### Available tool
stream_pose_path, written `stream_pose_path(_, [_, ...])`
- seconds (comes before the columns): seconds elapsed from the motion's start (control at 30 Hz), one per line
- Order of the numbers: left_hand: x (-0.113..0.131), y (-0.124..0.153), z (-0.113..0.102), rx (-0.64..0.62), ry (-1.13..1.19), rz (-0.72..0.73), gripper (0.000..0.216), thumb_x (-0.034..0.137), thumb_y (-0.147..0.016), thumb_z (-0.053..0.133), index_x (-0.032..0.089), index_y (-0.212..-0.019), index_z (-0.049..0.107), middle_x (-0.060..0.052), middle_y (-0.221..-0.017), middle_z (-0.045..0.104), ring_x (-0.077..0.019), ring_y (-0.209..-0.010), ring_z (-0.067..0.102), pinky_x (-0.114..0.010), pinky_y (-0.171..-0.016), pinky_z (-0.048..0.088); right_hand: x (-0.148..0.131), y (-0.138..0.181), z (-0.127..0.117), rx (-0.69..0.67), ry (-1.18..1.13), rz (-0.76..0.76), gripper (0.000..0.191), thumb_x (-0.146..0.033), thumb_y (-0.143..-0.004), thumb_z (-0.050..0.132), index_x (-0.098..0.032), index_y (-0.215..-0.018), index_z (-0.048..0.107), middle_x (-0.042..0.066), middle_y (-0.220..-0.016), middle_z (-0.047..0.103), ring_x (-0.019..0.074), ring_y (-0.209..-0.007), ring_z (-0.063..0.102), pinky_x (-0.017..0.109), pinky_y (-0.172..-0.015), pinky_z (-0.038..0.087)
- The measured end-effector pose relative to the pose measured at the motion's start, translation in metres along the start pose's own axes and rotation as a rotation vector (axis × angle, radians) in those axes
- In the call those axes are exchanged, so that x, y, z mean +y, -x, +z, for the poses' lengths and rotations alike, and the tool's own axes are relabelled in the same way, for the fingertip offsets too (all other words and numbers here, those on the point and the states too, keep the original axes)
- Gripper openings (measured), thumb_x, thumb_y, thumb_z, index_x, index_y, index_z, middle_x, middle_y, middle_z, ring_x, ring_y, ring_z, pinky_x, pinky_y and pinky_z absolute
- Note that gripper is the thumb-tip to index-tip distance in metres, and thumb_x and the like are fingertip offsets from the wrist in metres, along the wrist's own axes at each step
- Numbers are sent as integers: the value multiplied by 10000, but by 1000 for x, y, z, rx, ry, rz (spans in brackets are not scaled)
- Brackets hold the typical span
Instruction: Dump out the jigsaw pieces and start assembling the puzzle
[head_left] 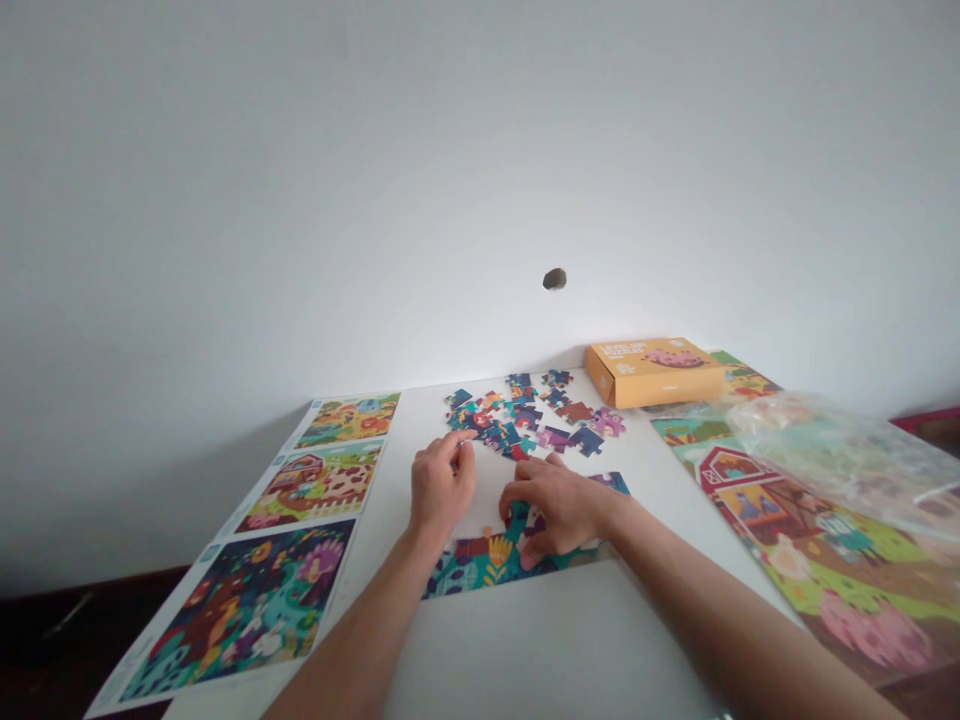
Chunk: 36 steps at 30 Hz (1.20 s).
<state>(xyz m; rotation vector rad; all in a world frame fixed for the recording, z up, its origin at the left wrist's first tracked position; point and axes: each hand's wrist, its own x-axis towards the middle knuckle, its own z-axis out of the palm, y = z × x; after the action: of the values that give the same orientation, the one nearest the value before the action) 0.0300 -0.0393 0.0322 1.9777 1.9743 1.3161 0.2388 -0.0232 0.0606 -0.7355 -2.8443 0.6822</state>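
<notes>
A partly joined jigsaw (491, 562) with dark teal, flowers and leaves lies on the white table (540, 650) in front of me. My right hand (559, 508) rests flat on its upper part, fingers spread and pressing pieces down. My left hand (442, 485) sits just left of it, its fingers curled and pinched near the pile's edge; what they grip is too small to make out. A pile of loose pieces (529, 415) in blue, purple and red lies just beyond both hands.
Three printed picture cards (319, 485) lie in a column along the table's left edge. An orange puzzle box (652, 372) stands at the back right. A finished barn puzzle (795, 540) and a clear plastic bag (847, 450) fill the right side.
</notes>
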Motion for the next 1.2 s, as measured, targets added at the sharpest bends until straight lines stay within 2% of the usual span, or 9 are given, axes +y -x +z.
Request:
stream_pose_path(0.27, [-10, 1, 6, -29, 17, -11, 282, 281, -904, 459, 196, -996, 711, -49, -855, 744, -178, -739, 682, -259, -674, 510, 8, 7, -6, 34, 39, 74, 318, -402, -671, 789, -258, -934, 682, 10, -951, 592, 211, -936, 559, 348, -853, 315])
stream_pose_path(0.5, [-14, 1, 9, -46, -12, -9, 281, 280, -907, 452, 202, -985, 711, -39, -854, 747, -173, -735, 677, -247, -655, 495, 11, 4, -2, 99, 76, 120, 167, -369, -759, 726, -228, -834, 679, 9, -907, 604, 190, -911, 564, 332, -824, 315])
stream_pose_path(0.67, [-14, 1, 10, -73, -11, 12, 276, 272, -907, 450, 199, -981, 705, -40, -883, 748, -176, -767, 680, -248, -674, 496, 15, 4, -3, 113, 91, 129, 147, -331, -743, 742, -207, -778, 671, 12, -878, 606, 174, -858, 573, 310, -797, 344])
stream_pose_path(0.8, [-13, 1, 10, -79, -24, 41, 278, 267, -912, 445, 197, -978, 706, -48, -886, 738, -181, -790, 673, -261, -720, 498, 17, 3, 0, 101, 48, 90, 164, -346, -750, 735, -200, -778, 666, 14, -858, 627, 163, -802, 574, 262, -710, 379])
stream_pose_path(0.87, [-12, 1, 10, -79, -41, 59, 277, 266, -913, 448, 200, -972, 710, -48, -867, 728, -178, -772, 664, -266, -729, 496, 18, 2, 2, 110, 31, 72, 109, -298, -776, 702, -196, -795, 668, 16, -834, 632, 160, -782, 574, 250, -681, 388])
stream_pose_path(0.93, [-11, 0, 9, -81, -63, 73, 272, 260, -907, 456, 207, -968, 716, -41, -818, 709, -170, -720, 646, -270, -720, 492, 19, 0, 5, 175, 24, 85, 56, -202, -820, 622, -195, -846, 671, 18, -822, 635, 155, -768, 576, 249, -689, 399])
stream_pose_path(1.03, [-8, 0, 8, -92, -74, 77, 262, 248, -891, 478, 215, -975, 723, -31, -752, 671, -157, -649, 611, -273, -700, 491, 22, -2, 7, 377, 36, 183, 199, -121, -878, 496, -198, -956, 662, 45, -917, 643, 164, -845, 586, 265, -758, 418])
stream_pose_path(1.1, [-6, -1, 7, -97, -84, 96, 238, 240, -875, 504, 221, -961, 726, -31, -764, 674, -172, -704, 615, -292, -738, 494, 26, -3, 8, 484, 83, 268, 210, -167, -899, 512, -207, -1051, 650, 70, -1040, 630, 193, -962, 571, 300, -849, 415])
stream_pose_path(1.2, [-4, 0, 6, -90, -164, 112, 199, 244, -840, 570, 260, -966, 723, -39, -972, 705, -233, -951, 606, -374, -879, 466, 30, -4, 10, 484, 176, 380, 355, -312, -846, 650, -232, -1190, 613, 87, -1158, 595, 255, -1076, 515, 383, -941, 380])
